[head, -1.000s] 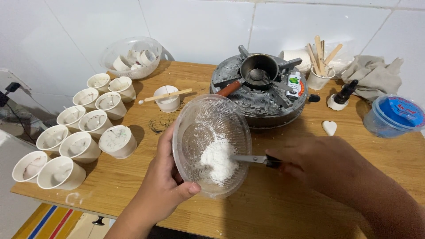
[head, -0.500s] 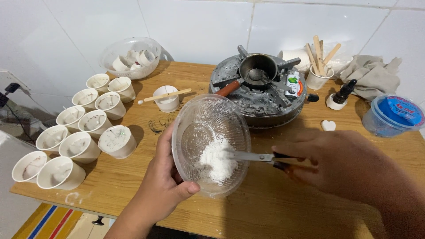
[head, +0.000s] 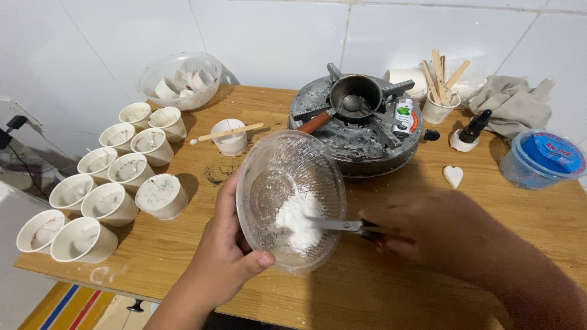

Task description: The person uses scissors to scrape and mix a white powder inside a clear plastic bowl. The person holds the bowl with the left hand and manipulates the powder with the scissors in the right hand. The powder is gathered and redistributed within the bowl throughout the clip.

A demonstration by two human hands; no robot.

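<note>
My left hand (head: 223,260) grips a clear plastic bowl (head: 269,171) by its lower rim and tilts it towards me above the wooden table (head: 367,293). White powder (head: 295,221) lies in the bowl's lower part. My right hand (head: 434,229) holds a metal spoon (head: 336,225) by its dark handle, with the tip dug into the powder.
Several white cups (head: 162,195) stand in rows at the left, one (head: 229,137) with a wooden stick across it. A clear bowl of cups (head: 180,79) sits behind. A small pan (head: 354,98) rests on a grey stove (head: 358,143). Right: white heart (head: 453,176), dropper bottle (head: 468,131), blue-lidded tub (head: 541,159), cloth (head: 510,104).
The spoon and my right hand have shifted slightly right and down in the powder. The bowl stays tilted in my left hand.
</note>
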